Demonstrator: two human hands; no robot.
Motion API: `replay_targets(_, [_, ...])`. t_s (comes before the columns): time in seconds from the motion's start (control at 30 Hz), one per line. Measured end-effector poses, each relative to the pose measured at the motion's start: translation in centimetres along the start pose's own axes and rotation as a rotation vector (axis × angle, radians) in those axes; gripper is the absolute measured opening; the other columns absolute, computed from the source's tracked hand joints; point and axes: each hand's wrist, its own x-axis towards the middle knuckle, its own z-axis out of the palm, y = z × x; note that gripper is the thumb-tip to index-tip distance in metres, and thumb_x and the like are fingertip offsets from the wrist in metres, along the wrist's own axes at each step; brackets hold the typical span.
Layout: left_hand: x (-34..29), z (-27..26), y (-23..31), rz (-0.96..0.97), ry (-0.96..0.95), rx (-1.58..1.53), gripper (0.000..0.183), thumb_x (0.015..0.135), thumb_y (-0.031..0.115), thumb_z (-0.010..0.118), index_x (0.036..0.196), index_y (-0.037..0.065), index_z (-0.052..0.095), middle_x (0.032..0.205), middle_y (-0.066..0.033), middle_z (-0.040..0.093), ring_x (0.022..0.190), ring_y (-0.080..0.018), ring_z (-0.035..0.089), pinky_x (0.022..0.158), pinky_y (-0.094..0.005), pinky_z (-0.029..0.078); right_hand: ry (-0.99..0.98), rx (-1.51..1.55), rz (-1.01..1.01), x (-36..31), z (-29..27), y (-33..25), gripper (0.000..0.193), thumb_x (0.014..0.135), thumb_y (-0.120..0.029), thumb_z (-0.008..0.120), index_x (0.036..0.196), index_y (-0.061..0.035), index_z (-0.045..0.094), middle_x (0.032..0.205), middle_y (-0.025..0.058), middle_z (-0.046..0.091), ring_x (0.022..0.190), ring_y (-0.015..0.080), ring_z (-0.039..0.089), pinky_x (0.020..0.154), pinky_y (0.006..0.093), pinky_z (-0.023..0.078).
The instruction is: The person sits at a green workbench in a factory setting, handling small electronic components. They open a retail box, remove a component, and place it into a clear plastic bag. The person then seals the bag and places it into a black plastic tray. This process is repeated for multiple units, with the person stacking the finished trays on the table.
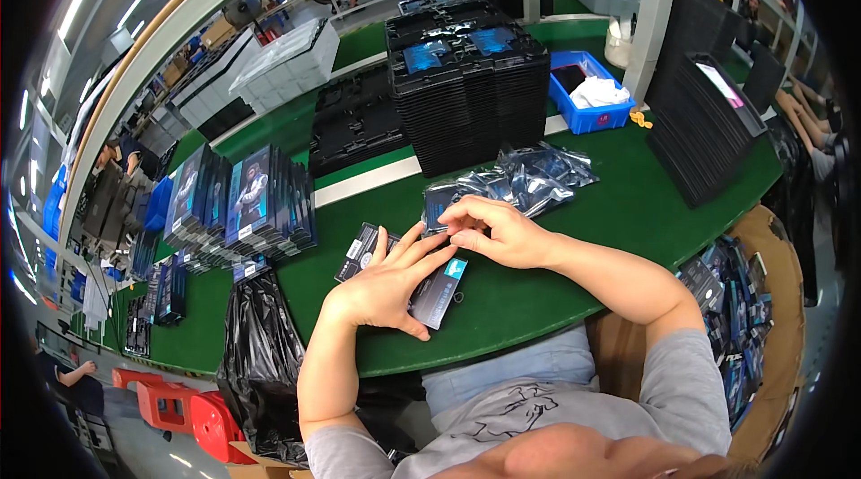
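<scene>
A flat dark box (438, 293) with a light blue patch lies on the green tabletop in front of me. My left hand (381, 286) rests across it, fingers spread and pressing on its top, thumb toward its near edge. My right hand (498, 232) is bent in close to the left fingertips, at the box's far right corner. Its fingers are curled in a pinch, and whatever may be between them is hidden. Just beyond the right hand lies a heap of shiny silver-grey plastic bags (538, 176) with dark contents.
Stacked black trays (471, 107) stand at the back, beside a blue bin (599, 120) holding white material. Piles of printed boxes (256, 201) are on the left, above a hanging black bag (260, 353). On my right, a cardboard carton (789, 300) contains many boxes. Black panels (704, 138) lean at right.
</scene>
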Motion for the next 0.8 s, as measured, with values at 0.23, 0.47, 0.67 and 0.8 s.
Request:
replay_targets(0.23, [1.0, 0.1, 0.5, -0.095, 0.544, 0.001, 0.117, 0.047, 0.037, 0.090, 0.144, 0.002, 0.033, 0.133, -0.0216, 0.041, 0.131, -0.0397, 0.038, 0.115, -0.0614, 0.016, 0.078, -0.093, -0.189, 0.1, -0.3, -0.7, 0.026, 0.089, -0.006, 0.065, 0.114, -0.0027, 0.060, 0.103, 0.0067, 0.058, 0.090, 0.0144, 0.061, 0.071, 0.0257, 0.051])
replay_targets(0.47, [1.1, -0.2, 0.2, -0.087, 0.801, 0.076, 0.109, 0.047, 0.033, 0.089, 0.137, -0.001, 0.037, 0.130, -0.0189, 0.047, 0.119, -0.0355, 0.046, 0.100, -0.0468, 0.034, 0.132, -0.306, -0.475, 0.0, 0.3, -1.8, 0.042, 0.075, -0.004, 0.074, 0.115, -0.0056, 0.061, 0.112, 0.0136, 0.056, 0.100, 0.0302, 0.060, 0.082, 0.0359, 0.053])
replay_targets(0.67, [1.0, -0.5, 0.3, -0.043, 0.821, 0.016, 0.107, 0.043, 0.035, 0.088, 0.135, 0.001, 0.042, 0.124, -0.0180, 0.052, 0.115, -0.0362, 0.049, 0.098, -0.0454, 0.036, 0.161, -0.409, -0.519, -0.2, 0.2, -1.9, 0.040, 0.073, -0.004, 0.074, 0.111, -0.0069, 0.062, 0.113, 0.0125, 0.058, 0.102, 0.0308, 0.060, 0.084, 0.0383, 0.052])
replay_targets(0.8, [1.0, -0.7, 0.3, -0.007, 0.787, 0.008, 0.106, 0.042, 0.037, 0.087, 0.133, 0.002, 0.045, 0.123, -0.0177, 0.053, 0.112, -0.0363, 0.050, 0.097, -0.0447, 0.037, 0.168, -0.453, -0.545, -0.1, 0.2, -2.3, 0.035, 0.070, -0.003, 0.075, 0.103, -0.0074, 0.064, 0.113, 0.0095, 0.059, 0.097, 0.0294, 0.061, 0.080, 0.0377, 0.053])
